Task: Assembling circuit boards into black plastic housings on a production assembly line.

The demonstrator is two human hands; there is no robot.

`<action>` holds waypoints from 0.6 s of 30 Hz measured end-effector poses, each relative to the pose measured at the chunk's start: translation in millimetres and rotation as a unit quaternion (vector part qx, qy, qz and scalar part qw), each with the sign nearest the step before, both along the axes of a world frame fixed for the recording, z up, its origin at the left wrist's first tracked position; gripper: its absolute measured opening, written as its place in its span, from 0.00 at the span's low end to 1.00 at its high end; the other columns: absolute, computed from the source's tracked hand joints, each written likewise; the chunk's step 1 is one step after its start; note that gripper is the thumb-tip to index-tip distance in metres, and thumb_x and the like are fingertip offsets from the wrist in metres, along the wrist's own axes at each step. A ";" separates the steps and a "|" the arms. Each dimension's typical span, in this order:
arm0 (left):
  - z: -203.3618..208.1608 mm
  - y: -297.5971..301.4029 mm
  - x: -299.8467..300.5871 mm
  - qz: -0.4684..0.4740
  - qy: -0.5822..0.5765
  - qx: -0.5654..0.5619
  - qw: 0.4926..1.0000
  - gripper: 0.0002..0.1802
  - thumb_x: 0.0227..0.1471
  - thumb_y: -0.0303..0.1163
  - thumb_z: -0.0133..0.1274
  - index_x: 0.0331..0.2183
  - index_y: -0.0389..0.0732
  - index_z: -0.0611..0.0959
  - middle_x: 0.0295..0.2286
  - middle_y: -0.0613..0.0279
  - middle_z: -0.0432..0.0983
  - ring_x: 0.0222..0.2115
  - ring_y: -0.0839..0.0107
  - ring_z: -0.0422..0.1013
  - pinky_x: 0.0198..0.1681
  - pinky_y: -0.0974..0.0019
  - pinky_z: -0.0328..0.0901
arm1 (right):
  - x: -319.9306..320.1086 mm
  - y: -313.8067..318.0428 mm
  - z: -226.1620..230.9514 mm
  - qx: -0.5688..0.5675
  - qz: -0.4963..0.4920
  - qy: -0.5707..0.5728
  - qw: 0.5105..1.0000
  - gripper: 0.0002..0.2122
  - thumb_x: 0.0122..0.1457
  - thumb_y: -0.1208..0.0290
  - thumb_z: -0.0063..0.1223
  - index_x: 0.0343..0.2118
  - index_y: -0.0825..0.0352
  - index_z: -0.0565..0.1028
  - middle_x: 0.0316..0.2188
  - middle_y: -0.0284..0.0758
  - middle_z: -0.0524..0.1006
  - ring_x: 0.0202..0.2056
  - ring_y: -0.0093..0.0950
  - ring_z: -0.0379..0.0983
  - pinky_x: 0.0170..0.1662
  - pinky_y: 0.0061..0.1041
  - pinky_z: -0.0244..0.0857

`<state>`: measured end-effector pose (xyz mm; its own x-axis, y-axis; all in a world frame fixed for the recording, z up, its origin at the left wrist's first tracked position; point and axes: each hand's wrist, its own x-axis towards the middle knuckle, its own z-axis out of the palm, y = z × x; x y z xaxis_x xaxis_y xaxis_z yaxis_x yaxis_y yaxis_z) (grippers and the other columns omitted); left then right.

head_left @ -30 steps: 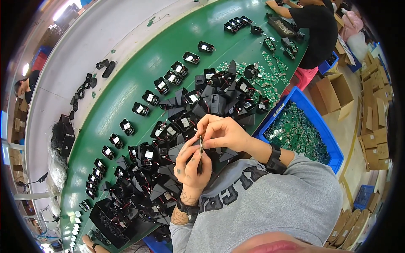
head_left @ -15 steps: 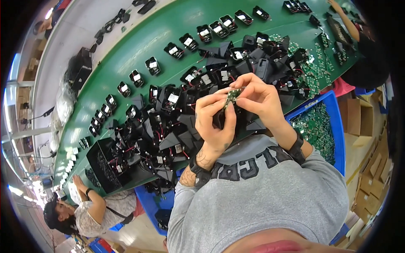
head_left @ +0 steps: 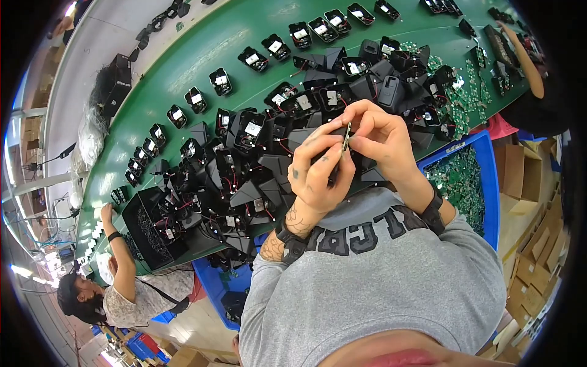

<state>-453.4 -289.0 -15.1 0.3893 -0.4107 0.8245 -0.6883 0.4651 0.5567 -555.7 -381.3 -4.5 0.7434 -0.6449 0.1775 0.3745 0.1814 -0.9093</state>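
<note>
In front of my chest, above the near edge of the bench, both hands hold a small green circuit board [head_left: 347,136], seen almost edge-on. My left hand [head_left: 319,176] grips it from the left, fingers bent and thumb raised against it. From the right, my right hand [head_left: 384,142] pinches the board between thumb and fingers. Something dark shows under my left fingers, too hidden to name. Just beyond my hands lies a heap of black plastic housings [head_left: 251,131] with red wires and white parts inside. One black housing [head_left: 389,92] lies face up beyond my right hand.
A row of open black housings [head_left: 221,81] runs along the green bench [head_left: 183,73]. Loose circuit boards [head_left: 461,101] lie at right, above a blue bin [head_left: 489,183] of more boards. A black box of screws [head_left: 137,214] stands left, near a co-worker [head_left: 131,293]. Another person's arm [head_left: 524,61] reaches in.
The circuit board has turned from showing its face to nearly edge-on, and my left fingers have curled further around. The co-worker at left has stretched an arm farther over the bench.
</note>
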 end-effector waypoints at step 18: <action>23.0 23.1 19.2 -0.142 0.340 0.185 0.911 0.07 0.47 0.21 0.55 0.31 0.35 0.74 0.32 0.59 0.72 0.35 0.75 0.67 0.43 0.71 0.61 | 7.0 -27.6 12.7 -0.156 0.085 0.058 0.982 0.18 0.38 0.75 0.69 0.29 0.64 0.67 0.34 0.34 0.69 0.42 0.29 0.67 0.47 0.29 0.62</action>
<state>-434.2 -265.9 7.9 0.5926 -0.7758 0.2168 -0.0073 0.2639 0.9645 -548.7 -408.8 8.2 0.8629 -0.4368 0.2542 0.2527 -0.0627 -0.9655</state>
